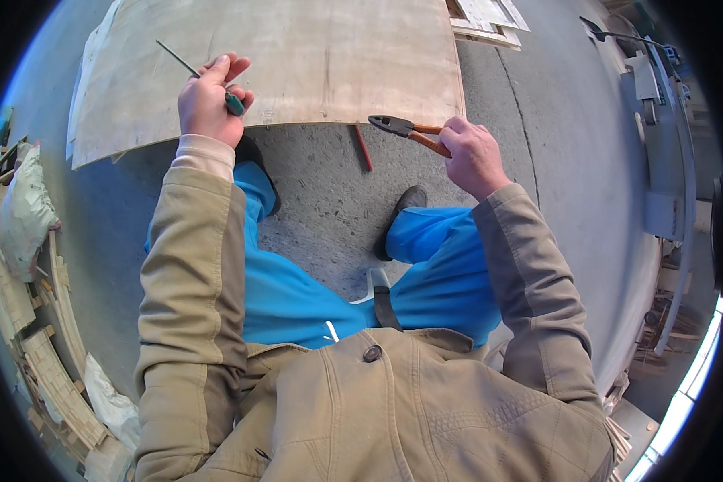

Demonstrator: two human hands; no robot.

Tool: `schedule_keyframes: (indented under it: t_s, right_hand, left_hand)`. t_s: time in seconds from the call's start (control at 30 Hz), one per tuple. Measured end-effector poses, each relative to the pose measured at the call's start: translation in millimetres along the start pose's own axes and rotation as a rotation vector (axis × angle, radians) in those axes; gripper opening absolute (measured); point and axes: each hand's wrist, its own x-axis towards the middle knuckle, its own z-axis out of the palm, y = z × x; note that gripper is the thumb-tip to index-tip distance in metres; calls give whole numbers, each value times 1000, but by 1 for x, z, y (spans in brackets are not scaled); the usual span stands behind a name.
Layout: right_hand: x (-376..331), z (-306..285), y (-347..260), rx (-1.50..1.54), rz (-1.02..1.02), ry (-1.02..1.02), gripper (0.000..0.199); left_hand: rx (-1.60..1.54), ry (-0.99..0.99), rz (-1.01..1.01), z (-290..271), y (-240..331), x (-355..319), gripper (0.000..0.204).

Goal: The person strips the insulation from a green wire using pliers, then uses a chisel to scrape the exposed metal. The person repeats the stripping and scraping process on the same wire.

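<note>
My left hand [214,98] is closed around a screwdriver [234,104] with a green handle. Its thin metal shaft points up and to the left, over the plywood sheet [297,56]. In my right hand [472,153] is a pair of pliers [414,132] with orange handles, gripped by the handles. The dark jaws point left, just off the sheet's near edge, and look closed or nearly so. A red stick-like thing [364,149] shows on the floor below the sheet's near edge, between my feet; its far end reaches the sheet's edge.
Stacked wood strips [60,386] and a whitish sack [28,213] lie along the left side. More pale wooden pieces [490,20] sit beyond the sheet's far right corner. Along the right stands grey metal equipment [663,213]. The concrete floor [313,201] shows around my legs.
</note>
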Motion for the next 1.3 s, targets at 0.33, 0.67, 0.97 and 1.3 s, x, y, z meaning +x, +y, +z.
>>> schedule_keyframes:
  t_s: [0.33,0.67,0.97,1.3]
  right_hand:
    - [56,38,4,-204,-274,72,13]
    - [73,68,6,-222,-298,133,17]
    - [75,74,6,-155,-264,66,14]
    - [93,80,17,-173,-289,72,6]
  left_hand:
    - [82,-106,144,23,16,19,20]
    - [80,-141,141,28,22,19,21]
    - [88,-160,121,26,19,17,21]
    - [95,-163,112,28,15,16,22]
